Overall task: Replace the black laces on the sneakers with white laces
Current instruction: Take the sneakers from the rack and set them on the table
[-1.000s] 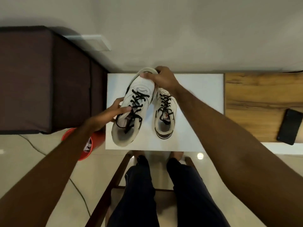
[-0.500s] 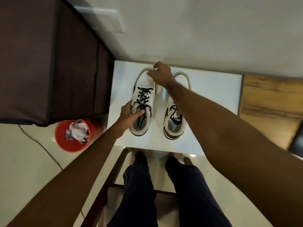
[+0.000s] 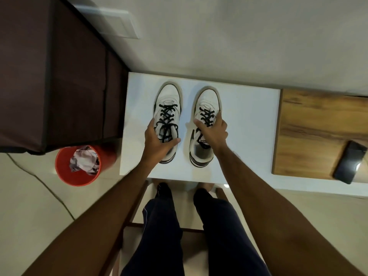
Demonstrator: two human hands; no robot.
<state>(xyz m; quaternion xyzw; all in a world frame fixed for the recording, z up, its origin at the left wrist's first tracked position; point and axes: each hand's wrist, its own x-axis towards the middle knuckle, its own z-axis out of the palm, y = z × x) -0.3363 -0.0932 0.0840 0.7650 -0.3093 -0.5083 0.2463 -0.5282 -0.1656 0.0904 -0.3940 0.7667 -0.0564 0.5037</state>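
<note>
Both sneakers stand side by side on the white worktop (image 3: 249, 124), toes away from the person, black laces (image 3: 167, 118) fully threaded, so I judge the unlacing has not begun. The left hand (image 3: 157, 144) grips the left sneaker (image 3: 169, 100) around its collar; the right hand (image 3: 214, 132) grips the right sneaker (image 3: 208, 100) over the tongue. Next, the knot nearest each grip must be loosened. No white laces are visible.

A home room: tiled floor (image 3: 29, 206), dark sofa (image 3: 49, 76), red wastebasket (image 3: 77, 166), phone (image 3: 348, 162) on wooden tabletop (image 3: 308, 126).
</note>
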